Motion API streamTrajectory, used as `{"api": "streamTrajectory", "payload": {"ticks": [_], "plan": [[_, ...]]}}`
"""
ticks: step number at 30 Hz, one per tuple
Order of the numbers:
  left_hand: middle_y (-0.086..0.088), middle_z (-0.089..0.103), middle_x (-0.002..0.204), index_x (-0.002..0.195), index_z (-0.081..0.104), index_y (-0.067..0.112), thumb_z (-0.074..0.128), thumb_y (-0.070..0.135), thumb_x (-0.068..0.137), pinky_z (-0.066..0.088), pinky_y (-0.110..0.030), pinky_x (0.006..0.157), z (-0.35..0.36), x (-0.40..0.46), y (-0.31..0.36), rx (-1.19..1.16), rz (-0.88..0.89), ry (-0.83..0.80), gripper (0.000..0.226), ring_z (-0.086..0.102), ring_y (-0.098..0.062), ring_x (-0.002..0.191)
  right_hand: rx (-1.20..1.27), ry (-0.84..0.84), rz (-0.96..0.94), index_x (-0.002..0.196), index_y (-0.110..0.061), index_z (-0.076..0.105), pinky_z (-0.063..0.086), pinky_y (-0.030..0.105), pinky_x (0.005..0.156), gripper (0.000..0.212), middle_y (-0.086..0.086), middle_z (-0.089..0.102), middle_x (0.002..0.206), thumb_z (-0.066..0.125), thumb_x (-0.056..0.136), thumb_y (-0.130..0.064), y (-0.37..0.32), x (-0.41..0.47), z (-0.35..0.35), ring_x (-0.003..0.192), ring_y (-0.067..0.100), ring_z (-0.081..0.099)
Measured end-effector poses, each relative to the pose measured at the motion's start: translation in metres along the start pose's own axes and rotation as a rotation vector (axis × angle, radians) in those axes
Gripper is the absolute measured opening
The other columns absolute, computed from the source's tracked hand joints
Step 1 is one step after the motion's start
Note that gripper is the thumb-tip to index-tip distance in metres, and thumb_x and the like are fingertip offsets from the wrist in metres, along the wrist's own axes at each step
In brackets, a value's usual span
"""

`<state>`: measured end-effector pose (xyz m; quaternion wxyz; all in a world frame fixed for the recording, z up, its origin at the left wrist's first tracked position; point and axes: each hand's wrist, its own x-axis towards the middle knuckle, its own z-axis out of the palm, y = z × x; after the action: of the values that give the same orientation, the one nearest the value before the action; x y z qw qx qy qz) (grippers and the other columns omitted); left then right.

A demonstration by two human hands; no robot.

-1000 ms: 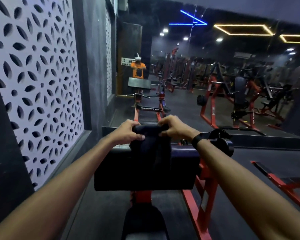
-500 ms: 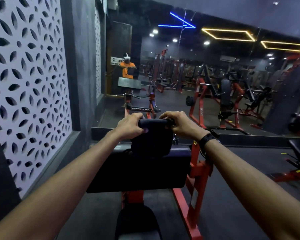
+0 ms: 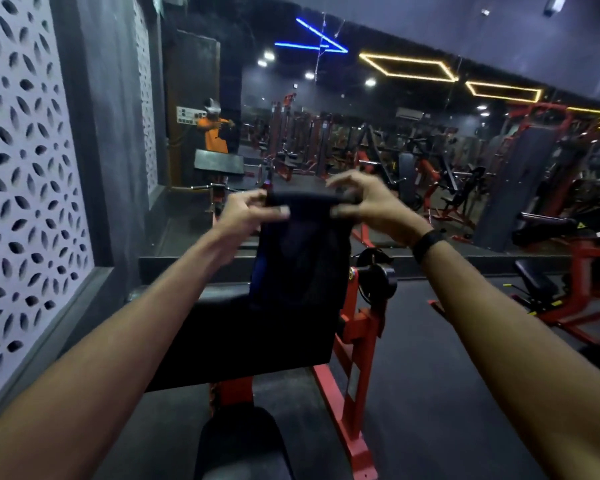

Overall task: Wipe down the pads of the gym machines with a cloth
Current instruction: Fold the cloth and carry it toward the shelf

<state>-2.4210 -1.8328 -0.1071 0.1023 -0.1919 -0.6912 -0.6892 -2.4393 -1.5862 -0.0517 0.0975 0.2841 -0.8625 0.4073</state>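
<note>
Head view, dark cloth hanging above the black arm pad, left hand and right hand pinching its top corners, red frame right of the pad, mirror beyond it.

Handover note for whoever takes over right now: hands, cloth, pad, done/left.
Left hand: pinches the left top corner of the dark cloth.
Right hand: pinches the right top corner, black band on the wrist.
Cloth: held up stretched between both hands, hanging in front of the machine's black pad; whether its lower edge touches the pad cannot be told.
Pad: sits on a red frame, facing a wall mirror. A lower black seat is below it.
Done: cannot tell from this view whether the pad is wiped.
Left: probably lay the cloth on the pad, wipe it, then the seat and other machines.
</note>
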Motion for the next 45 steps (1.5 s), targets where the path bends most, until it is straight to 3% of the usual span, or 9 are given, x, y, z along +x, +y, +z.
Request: {"api": "streamTrajectory", "payload": {"ticks": [3, 9, 18, 22, 28, 33, 39, 42, 45], "plan": [[-0.007, 0.075, 0.11, 0.121, 0.067, 0.008, 0.078, 0.021, 0.083, 0.059, -0.03, 0.082, 0.018, -0.001, 0.03, -0.19, 0.01, -0.015, 0.042, 0.072, -0.02, 0.097, 0.537, 0.129, 0.051, 0.142, -0.018, 0.042, 0.059, 0.044, 0.087, 0.067, 0.008, 0.065, 0.129, 0.079, 0.086, -0.025, -0.021, -0.014, -0.019, 0.113, 0.025, 0.067], [-0.004, 0.078, 0.096, 0.103, 0.073, 0.009, 0.087, 0.013, 0.073, 0.057, -0.031, 0.082, 0.08, -0.037, 0.016, -0.06, -0.169, 0.018, 0.034, 0.073, -0.022, 0.094, 0.401, 0.074, 0.114, 0.099, -0.002, 0.071, 0.057, 0.024, 0.069, 0.011, 0.006, 0.074, 0.089, 0.069, 0.089, 0.002, 0.011, -0.082, -0.001, 0.079, 0.013, 0.068], [-0.018, 0.075, 0.104, 0.11, 0.072, -0.002, 0.082, 0.014, 0.079, 0.059, -0.041, 0.089, 0.116, -0.084, 0.033, -0.092, -0.219, 0.039, 0.036, 0.073, -0.031, 0.098, 0.522, 0.123, 0.121, 0.112, 0.006, 0.065, 0.059, 0.032, 0.079, 0.021, 0.018, 0.071, 0.104, 0.067, 0.092, 0.001, 0.014, -0.143, -0.022, 0.094, 0.024, 0.067], [-0.018, 0.076, 0.094, 0.101, 0.073, -0.005, 0.075, -0.001, 0.08, 0.063, -0.036, 0.074, 0.114, -0.096, 0.037, -0.161, -0.252, 0.078, 0.022, 0.074, -0.028, 0.08, 0.555, 0.154, 0.185, 0.118, 0.01, 0.061, 0.055, 0.046, 0.088, 0.027, 0.029, 0.068, 0.113, 0.066, 0.093, 0.001, 0.017, -0.158, -0.02, 0.098, 0.031, 0.066], [-0.014, 0.075, 0.102, 0.115, 0.065, 0.003, 0.078, -0.01, 0.075, 0.06, -0.038, 0.084, 0.121, -0.094, 0.04, -0.06, -0.117, 0.142, 0.044, 0.071, -0.025, 0.089, 0.504, 0.181, 0.22, 0.137, -0.021, 0.04, 0.06, 0.032, 0.068, 0.061, 0.017, 0.074, 0.104, 0.071, 0.089, 0.0, 0.005, -0.173, -0.03, 0.089, 0.022, 0.074], [-0.014, 0.073, 0.105, 0.106, 0.063, 0.011, 0.069, -0.022, 0.075, 0.059, -0.04, 0.084, 0.12, -0.093, 0.048, -0.033, -0.046, -0.032, 0.046, 0.07, -0.026, 0.093, 0.443, 0.27, 0.181, 0.143, -0.016, 0.039, 0.058, 0.026, 0.066, 0.071, 0.011, 0.072, 0.101, 0.071, 0.085, 0.009, -0.009, -0.176, -0.038, 0.084, 0.013, 0.073], [0.006, 0.076, 0.08, 0.085, 0.074, 0.015, 0.066, -0.023, 0.066, 0.056, -0.029, 0.077, 0.107, -0.079, 0.051, -0.088, 0.196, -0.006, 0.043, 0.068, -0.011, 0.077, 0.321, 0.384, 0.016, 0.1, -0.006, 0.068, 0.057, 0.026, 0.07, 0.033, -0.003, 0.074, 0.091, 0.071, 0.078, 0.019, -0.025, -0.18, -0.041, 0.085, 0.01, 0.07], [-0.002, 0.073, 0.08, 0.068, 0.076, 0.022, 0.058, -0.008, 0.064, 0.05, -0.029, 0.073, 0.109, -0.08, 0.04, -0.153, 0.22, -0.09, 0.036, 0.064, -0.019, 0.079, 0.258, 0.418, 0.024, 0.081, -0.011, 0.068, 0.055, 0.025, 0.072, 0.049, -0.003, 0.074, 0.086, 0.052, 0.074, 0.034, -0.022, -0.191, -0.034, 0.083, 0.011, 0.068], [-0.006, 0.074, 0.082, 0.066, 0.076, 0.02, 0.054, -0.022, 0.066, 0.055, -0.024, 0.073, 0.117, -0.08, 0.026, -0.276, 0.181, -0.239, 0.047, 0.067, -0.015, 0.078, 0.264, 0.426, 0.049, 0.08, -0.011, 0.069, 0.057, 0.034, 0.077, 0.046, 0.013, 0.074, 0.094, 0.055, 0.076, 0.033, -0.022, -0.214, -0.033, 0.09, 0.02, 0.069]]}}
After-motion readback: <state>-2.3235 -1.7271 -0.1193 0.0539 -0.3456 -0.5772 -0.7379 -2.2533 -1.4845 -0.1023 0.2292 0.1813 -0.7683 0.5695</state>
